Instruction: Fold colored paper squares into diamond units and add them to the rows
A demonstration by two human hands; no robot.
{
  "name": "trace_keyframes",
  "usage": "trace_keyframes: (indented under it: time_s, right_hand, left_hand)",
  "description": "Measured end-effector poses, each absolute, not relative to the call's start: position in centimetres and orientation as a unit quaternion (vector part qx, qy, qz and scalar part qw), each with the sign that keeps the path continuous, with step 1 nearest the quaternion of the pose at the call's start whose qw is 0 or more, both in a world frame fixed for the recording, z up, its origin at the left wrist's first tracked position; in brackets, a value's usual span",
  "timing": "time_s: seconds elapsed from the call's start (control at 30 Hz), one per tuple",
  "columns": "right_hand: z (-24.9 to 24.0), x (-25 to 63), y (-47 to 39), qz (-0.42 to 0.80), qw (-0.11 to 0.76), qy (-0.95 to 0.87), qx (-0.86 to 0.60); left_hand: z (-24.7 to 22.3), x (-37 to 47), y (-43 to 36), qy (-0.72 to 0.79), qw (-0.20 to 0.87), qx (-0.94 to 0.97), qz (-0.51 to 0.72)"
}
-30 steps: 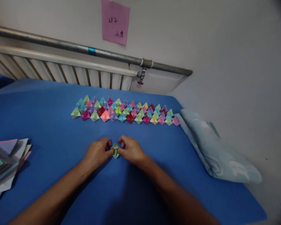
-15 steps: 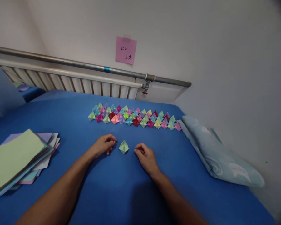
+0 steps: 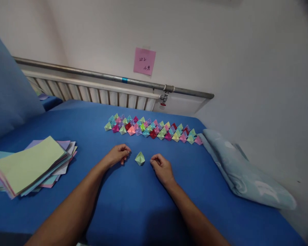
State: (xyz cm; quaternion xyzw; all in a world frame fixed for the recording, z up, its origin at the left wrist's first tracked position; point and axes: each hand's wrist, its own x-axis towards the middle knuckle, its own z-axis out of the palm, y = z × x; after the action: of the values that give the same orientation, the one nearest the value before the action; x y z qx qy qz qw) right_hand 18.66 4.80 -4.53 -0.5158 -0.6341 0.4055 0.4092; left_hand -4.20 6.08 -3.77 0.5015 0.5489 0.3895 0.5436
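Note:
One light green folded paper piece lies on the blue surface, between my two hands and touching neither. To its left rests my left hand, fingers curled together with nothing visible in them. My right hand is on the other side, its thumb and fingertips closed in a loose pinch that shows no paper. Beyond the hands, several small folded paper pieces in many colours stand in close rows.
On the left lies a stack of coloured paper sheets. A folded pale green cloth lies at the right edge. Behind are a radiator, a metal pipe and a pink note on the wall. A blue curtain hangs at left.
The camera view has shifted, so the scene sits slightly further right and more of the paper stack shows. Both hands and the green piece keep their places relative to each other.

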Motion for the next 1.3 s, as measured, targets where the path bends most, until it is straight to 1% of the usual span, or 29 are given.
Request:
trace_keyframes:
  time_s: [0.3,0.47,0.63,0.7,0.83,0.93,1.3]
  right_hand:
    - [-5.3,18.8,4.8,0.396,0.407,-0.645,-0.512]
    - [-5.3,18.5,4.3,0.359,0.403,-0.673,-0.505]
    - [-5.4,18.0,3.9,0.329,0.379,-0.712,-0.492]
    - [-5.5,17.9,3.8,0.327,0.358,-0.733,-0.477]
    - [-5.4,17.6,3.8,0.301,0.316,-0.772,-0.462]
    - [-5.3,17.3,3.9,0.285,0.302,-0.783,-0.463]
    - [-5.5,16.9,4.2,0.269,0.315,-0.789,-0.454]
  left_hand:
    - [-4.0,-4.3,5.8,0.567,0.518,0.506,0.393]
    - [-3.6,-3.4,5.5,0.57,0.489,0.529,0.395]
    - [-4.2,-2.0,5.6,0.599,0.397,0.564,0.406]
    - [-4.3,-1.5,5.8,0.604,0.377,0.574,0.404]
    - [-4.1,-1.2,6.3,0.614,0.391,0.569,0.382]
    - [-4.0,-1.4,6.6,0.607,0.418,0.564,0.373]
    - [-5.2,-2.0,7.0,0.585,0.427,0.578,0.376]
